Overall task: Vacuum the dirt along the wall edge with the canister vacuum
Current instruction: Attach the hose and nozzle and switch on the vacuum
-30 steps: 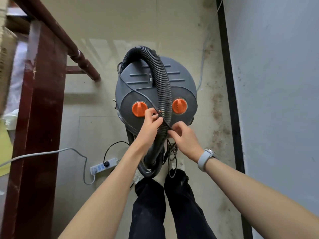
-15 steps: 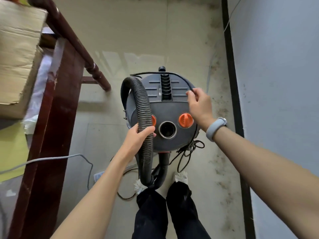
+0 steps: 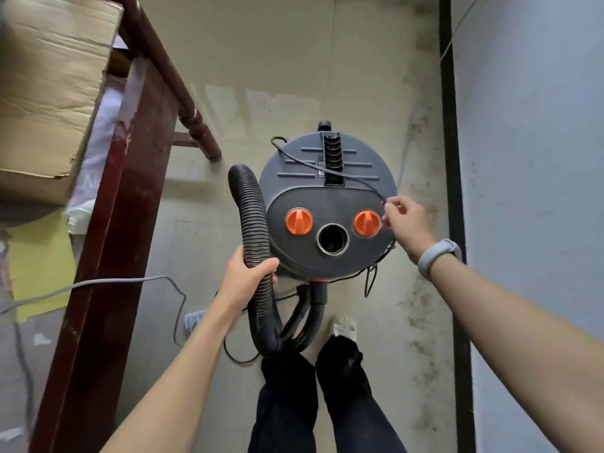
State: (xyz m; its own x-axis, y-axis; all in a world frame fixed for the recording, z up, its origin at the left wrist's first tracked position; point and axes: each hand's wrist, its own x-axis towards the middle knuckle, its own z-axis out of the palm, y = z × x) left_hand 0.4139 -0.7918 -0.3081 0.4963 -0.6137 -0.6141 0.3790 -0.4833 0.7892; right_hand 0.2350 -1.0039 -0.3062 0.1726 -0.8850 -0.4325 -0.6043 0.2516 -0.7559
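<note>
The grey canister vacuum [image 3: 330, 197] stands on the floor in front of me, with two orange knobs and a round port on its lid. My left hand [image 3: 246, 277] is shut on the black ribbed hose [image 3: 250, 210], which loops along the vacuum's left side. My right hand [image 3: 403, 223] pinches the thin black power cord [image 3: 313, 166] at the lid's right edge; the cord lies across the top. Dark dirt [image 3: 421, 308] speckles the floor by the black baseboard [image 3: 452, 191] on the right.
A dark red wooden frame [image 3: 108, 256] with a cardboard box [image 3: 49, 89] on it stands at the left. A grey cable [image 3: 98, 282] runs to a power strip [image 3: 194, 318] on the floor. The blue-grey wall [image 3: 536, 191] lies on the right. My legs are below the vacuum.
The hose has been pulled off the lid to the left side. My right hand drew the cord across the lid and down to its right edge. My view tilted up slightly.
</note>
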